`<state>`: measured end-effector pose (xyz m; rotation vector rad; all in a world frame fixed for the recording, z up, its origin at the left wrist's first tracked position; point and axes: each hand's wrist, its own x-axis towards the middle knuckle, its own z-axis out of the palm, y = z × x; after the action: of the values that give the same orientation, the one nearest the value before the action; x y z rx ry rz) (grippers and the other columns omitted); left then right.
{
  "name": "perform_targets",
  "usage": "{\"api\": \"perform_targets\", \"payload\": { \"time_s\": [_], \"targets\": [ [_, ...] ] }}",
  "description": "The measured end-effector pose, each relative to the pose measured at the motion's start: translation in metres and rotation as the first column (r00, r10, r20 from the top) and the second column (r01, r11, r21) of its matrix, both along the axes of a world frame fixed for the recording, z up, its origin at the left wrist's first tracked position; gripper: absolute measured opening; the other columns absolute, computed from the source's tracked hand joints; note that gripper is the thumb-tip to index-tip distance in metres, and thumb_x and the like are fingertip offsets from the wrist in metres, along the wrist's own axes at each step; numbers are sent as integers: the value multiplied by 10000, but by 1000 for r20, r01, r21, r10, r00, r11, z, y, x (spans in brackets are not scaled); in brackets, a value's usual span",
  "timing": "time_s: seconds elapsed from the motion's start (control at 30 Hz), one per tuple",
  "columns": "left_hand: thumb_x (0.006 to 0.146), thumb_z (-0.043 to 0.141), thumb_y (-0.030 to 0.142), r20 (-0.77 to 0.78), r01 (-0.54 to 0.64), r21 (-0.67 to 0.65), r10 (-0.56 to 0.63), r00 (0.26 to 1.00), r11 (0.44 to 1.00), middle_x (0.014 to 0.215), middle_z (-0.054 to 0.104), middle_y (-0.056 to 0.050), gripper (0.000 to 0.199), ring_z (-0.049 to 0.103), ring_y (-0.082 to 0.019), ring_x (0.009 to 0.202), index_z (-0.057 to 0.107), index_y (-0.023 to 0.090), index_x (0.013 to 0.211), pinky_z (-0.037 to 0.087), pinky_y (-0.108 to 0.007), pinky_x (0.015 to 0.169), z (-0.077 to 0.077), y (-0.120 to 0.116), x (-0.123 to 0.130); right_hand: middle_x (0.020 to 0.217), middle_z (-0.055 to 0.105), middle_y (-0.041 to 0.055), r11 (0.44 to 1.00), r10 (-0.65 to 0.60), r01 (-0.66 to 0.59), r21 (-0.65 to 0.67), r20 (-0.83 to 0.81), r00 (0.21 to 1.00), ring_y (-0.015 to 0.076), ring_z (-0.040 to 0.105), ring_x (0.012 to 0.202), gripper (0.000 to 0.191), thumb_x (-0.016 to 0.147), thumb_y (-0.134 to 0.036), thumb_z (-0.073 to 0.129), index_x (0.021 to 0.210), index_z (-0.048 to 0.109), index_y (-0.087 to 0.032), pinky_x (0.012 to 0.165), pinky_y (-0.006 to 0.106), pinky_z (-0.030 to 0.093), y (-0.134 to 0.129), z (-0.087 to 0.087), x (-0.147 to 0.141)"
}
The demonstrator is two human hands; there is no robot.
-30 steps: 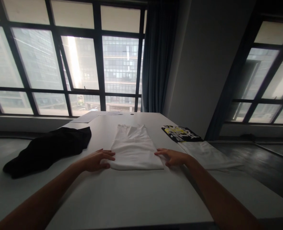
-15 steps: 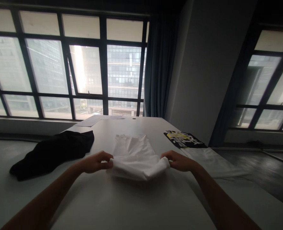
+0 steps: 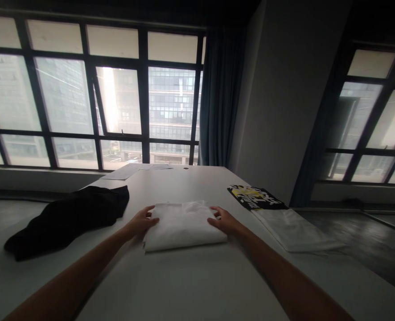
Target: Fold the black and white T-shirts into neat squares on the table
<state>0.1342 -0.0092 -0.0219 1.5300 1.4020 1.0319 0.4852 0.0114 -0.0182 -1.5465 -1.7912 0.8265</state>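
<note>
A folded white cloth [image 3: 186, 227] lies on the white table [image 3: 184, 281] in front of me, roughly rectangular, with its layers showing at the near left corner. At its left edge, my left hand [image 3: 143, 222] grips the cloth between thumb and fingers. My right hand [image 3: 224, 221] holds the opposite edge the same way, thumb on top. Part of the fingers of both hands is hidden by the cloth.
A crumpled black garment [image 3: 73, 218] lies to the left. On the right are a black cloth with white and yellow print [image 3: 254, 197] and a flat white cloth [image 3: 294, 229]. Papers [image 3: 122, 171] lie at the table's far left, before the windows.
The near part of the white cloth, lifted before, is now folded over and lies flat. Both hands have moved inward, closer together, to the cloth's sides.
</note>
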Motion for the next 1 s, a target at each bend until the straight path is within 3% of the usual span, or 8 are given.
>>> {"api": "perform_targets", "payload": {
  "time_s": [0.13, 0.3, 0.43, 0.53, 0.63, 0.73, 0.83, 1.0],
  "targets": [
    [592, 778, 470, -45, -10, 176, 18, 999, 984, 1218, 659, -179, 887, 646, -291, 1018, 543, 95, 1360, 523, -382, 840, -3, 2, 3, 1192, 661, 121, 984, 20, -40, 173, 116, 993, 198, 639, 935, 486, 758, -187, 653, 1241, 652, -130, 902, 314, 482, -3, -1, -4],
    [808, 563, 417, -184, -41, 347, 111, 977, 937, 1122, 719, -132, 774, 678, -257, 928, 382, 105, 1493, 530, -404, 847, 5, 4, 7, 1242, 632, 104, 867, -14, -51, 495, 128, 992, 212, 590, 1110, 465, 828, -197, 536, 1283, 630, -164, 997, 336, 447, -2, 3, -11],
    [810, 550, 362, -501, -53, 309, 209, 840, 950, 1374, 580, -205, 682, 630, -331, 1127, 483, 67, 1422, 478, -461, 978, -2, 6, 3, 1332, 582, 153, 920, -122, -20, 391, 335, 934, 243, 538, 1223, 457, 875, -204, 505, 1316, 601, -135, 1074, 362, 384, -3, -4, -14],
    [905, 454, 414, -629, 66, 404, 224, 745, 912, 1519, 427, -163, 549, 442, -351, 1355, 579, 111, 1345, 379, -499, 1094, -3, -1, 12, 1416, 524, 171, 921, -167, -36, 389, 474, 865, 288, 495, 1275, 453, 937, -288, 460, 1345, 577, -129, 1083, 420, 360, -12, -3, -24],
    [986, 314, 483, -685, 324, 459, 97, 722, 827, 1535, 420, -85, 548, 370, -282, 1417, 545, 194, 1390, 274, -484, 1172, -2, -14, 33, 1486, 465, 145, 869, -76, -197, 454, 517, 853, 265, 403, 1370, 503, 965, -356, 426, 1410, 509, -136, 1145, 427, 274, -25, 1, -41],
    [991, 302, 530, -764, 510, 327, -94, 638, 796, 1577, 337, -55, 580, 263, -264, 1471, 434, 236, 1473, 180, -492, 1201, -7, -25, 53, 1554, 372, 120, 843, 110, -386, 375, 581, 806, 245, 300, 1443, 562, 970, -403, 410, 1475, 424, -156, 1193, 452, 168, -36, -2, -57],
    [990, 266, 548, -802, 525, 161, -199, 563, 836, 1599, 272, -49, 620, 204, -258, 1488, 337, 239, 1523, 167, -483, 1197, -14, -27, 60, 1585, 304, 104, 867, 244, -453, 206, 617, 748, 253, 241, 1471, 574, 996, -433, 314, 1502, 381, -171, 1195, 492, 139, -39, -10, -63],
    [947, 244, 645, -846, 408, 89, -148, 512, 909, 1607, 238, -71, 736, 170, -265, 1496, 317, 209, 1534, 144, -434, 1197, -22, -16, 46, 1616, 203, 89, 932, 246, -359, 60, 623, 743, 276, 154, 1495, 662, 987, -532, 273, 1537, 310, -166, 1200, 479, 116, -38, -13, -52]
  ]
}}
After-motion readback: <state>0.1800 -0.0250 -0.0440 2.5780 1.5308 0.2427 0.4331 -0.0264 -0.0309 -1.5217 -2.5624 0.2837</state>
